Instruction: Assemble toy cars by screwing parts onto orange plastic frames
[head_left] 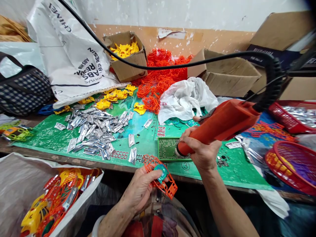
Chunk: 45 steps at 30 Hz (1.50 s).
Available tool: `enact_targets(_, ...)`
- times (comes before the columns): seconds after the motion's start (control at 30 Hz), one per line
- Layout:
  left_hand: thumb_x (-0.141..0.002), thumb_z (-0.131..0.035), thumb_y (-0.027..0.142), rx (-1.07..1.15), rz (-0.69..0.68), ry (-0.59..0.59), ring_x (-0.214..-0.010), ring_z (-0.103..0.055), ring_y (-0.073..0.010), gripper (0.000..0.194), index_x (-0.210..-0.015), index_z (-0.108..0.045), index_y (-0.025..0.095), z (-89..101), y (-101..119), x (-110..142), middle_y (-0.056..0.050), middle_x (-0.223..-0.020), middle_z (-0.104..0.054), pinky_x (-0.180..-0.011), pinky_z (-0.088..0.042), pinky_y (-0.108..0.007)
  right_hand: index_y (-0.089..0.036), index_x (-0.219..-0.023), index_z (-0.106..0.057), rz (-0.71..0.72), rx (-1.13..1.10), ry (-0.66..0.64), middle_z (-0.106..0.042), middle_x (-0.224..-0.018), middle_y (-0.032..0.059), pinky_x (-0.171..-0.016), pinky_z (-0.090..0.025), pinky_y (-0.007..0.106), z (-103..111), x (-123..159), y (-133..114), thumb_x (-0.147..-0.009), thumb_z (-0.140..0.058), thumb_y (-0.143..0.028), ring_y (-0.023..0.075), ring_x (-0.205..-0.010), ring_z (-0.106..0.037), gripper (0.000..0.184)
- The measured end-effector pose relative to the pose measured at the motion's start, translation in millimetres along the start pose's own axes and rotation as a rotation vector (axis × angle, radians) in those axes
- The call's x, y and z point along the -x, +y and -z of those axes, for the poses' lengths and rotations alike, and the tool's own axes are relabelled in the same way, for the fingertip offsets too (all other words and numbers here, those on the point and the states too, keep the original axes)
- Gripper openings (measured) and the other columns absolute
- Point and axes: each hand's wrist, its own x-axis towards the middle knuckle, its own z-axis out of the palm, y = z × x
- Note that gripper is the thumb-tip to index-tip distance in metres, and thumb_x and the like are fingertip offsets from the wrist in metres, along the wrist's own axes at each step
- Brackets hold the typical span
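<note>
My left hand (pixel 142 184) is closed on an orange plastic lattice frame (pixel 170 189), near the table's front edge. A small teal plastic piece (pixel 161 172) sits in the frame under my thumb. My right hand (pixel 203 151) wraps round an orange-red power screwdriver (pixel 217 123), tilted with its tip down to the left. That tip is over a green tray (pixel 161 158) with a perforated plate, and whether it touches the plate I cannot tell. A thick black cable (pixel 153 67) runs from the tool's rear across the view.
Silver plastic pieces (pixel 98 130) lie heaped at left, yellow parts (pixel 116 94) behind them. Orange frames (pixel 158 77) pile up by the wall. A white plastic bag (pixel 187 97) and cardboard box (pixel 227 75) stand behind the tray, red baskets (pixel 293 161) at right. A sack of parts (pixel 91 187) is front left.
</note>
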Motion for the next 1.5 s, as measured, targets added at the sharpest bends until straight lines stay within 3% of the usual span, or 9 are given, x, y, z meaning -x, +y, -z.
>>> enact_targets(0.23,-0.066,-0.084,0.026,0.009,-0.001,-0.001,-0.065,-0.065,-0.0145,0.021,-0.079,-0.073,0.014,0.2,-0.4,0.2,-0.004,-0.073,-0.072,-0.069,-0.052,-0.027,-0.021,-0.088,-0.062,0.009,0.035,0.015,-0.065,-0.067,-0.0042,-0.059,-0.050,0.034,0.4,1.0,0.2,-0.063,-0.075,-0.015,0.0149,-0.056,-0.059,0.028)
enact_targets(0.4,-0.068,-0.082,0.027,-0.003,-0.012,0.002,-0.065,-0.065,-0.0151,0.021,-0.081,-0.072,0.014,0.2,-2.3,0.2,-0.004,-0.072,-0.072,-0.069,-0.052,-0.028,-0.020,-0.073,-0.061,0.007,0.049,0.015,-0.063,-0.067,-0.0037,-0.062,-0.050,0.035,1.8,1.6,-0.8,-0.065,-0.074,-0.015,0.0137,-0.056,-0.058,0.015)
enact_targets(0.8,-0.070,-0.080,0.026,0.000,-0.037,0.011,-0.066,-0.065,-0.0157,0.020,-0.083,-0.071,0.014,0.3,-3.6,0.1,-0.003,-0.076,-0.071,-0.067,-0.053,-0.029,-0.020,-0.079,-0.064,0.018,0.049,0.012,-0.065,-0.067,-0.0034,-0.061,-0.050,0.035,1.1,2.5,1.2,-0.064,-0.075,-0.016,0.0153,-0.057,-0.059,0.020)
enact_targets(0.93,-0.066,-0.083,0.027,0.011,-0.034,0.029,-0.065,-0.065,-0.0148,0.023,-0.082,-0.072,0.014,-2.2,-2.1,-0.2,-0.003,-0.075,-0.072,-0.070,-0.053,-0.029,-0.020,-0.071,-0.063,0.013,0.054,-0.005,-0.064,-0.067,-0.0024,-0.060,-0.049,0.035,0.7,1.7,2.8,-0.065,-0.074,-0.016,0.0151,-0.057,-0.059,0.013)
enact_targets(1.13,-0.064,-0.085,0.028,0.012,-0.042,0.033,-0.066,-0.065,-0.0157,0.025,-0.079,-0.071,0.014,-2.4,-0.9,-0.8,-0.003,-0.073,-0.071,-0.069,-0.054,-0.030,-0.020,-0.079,-0.062,0.036,0.091,-0.003,-0.063,-0.065,-0.0029,-0.060,-0.053,0.037,-0.5,2.2,3.3,-0.065,-0.074,-0.018,0.0161,-0.058,-0.060,0.018)
enact_targets(1.33,-0.070,-0.081,0.025,0.011,-0.066,0.016,-0.067,-0.066,-0.0155,0.021,-0.085,-0.069,0.015,0.9,-5.7,-2.4,-0.002,-0.078,-0.070,-0.068,-0.055,-0.030,-0.020,-0.098,-0.062,0.005,0.031,0.005,-0.064,-0.065,-0.0044,-0.055,-0.049,0.033,-1.5,1.8,3.0,-0.063,-0.076,-0.017,0.0146,-0.053,-0.057,0.037)
enact_targets(1.5,-0.066,-0.084,0.028,0.029,-0.050,0.031,-0.064,-0.066,-0.0150,0.026,-0.082,-0.070,0.014,-0.1,-5.9,-3.7,-0.002,-0.075,-0.071,-0.060,-0.052,-0.025,-0.020,-0.076,-0.061,0.018,0.027,0.029,-0.063,-0.065,-0.0028,-0.058,-0.050,0.034,-2.8,-3.9,-6.2,-0.062,-0.075,-0.018,0.0148,-0.055,-0.058,0.020)
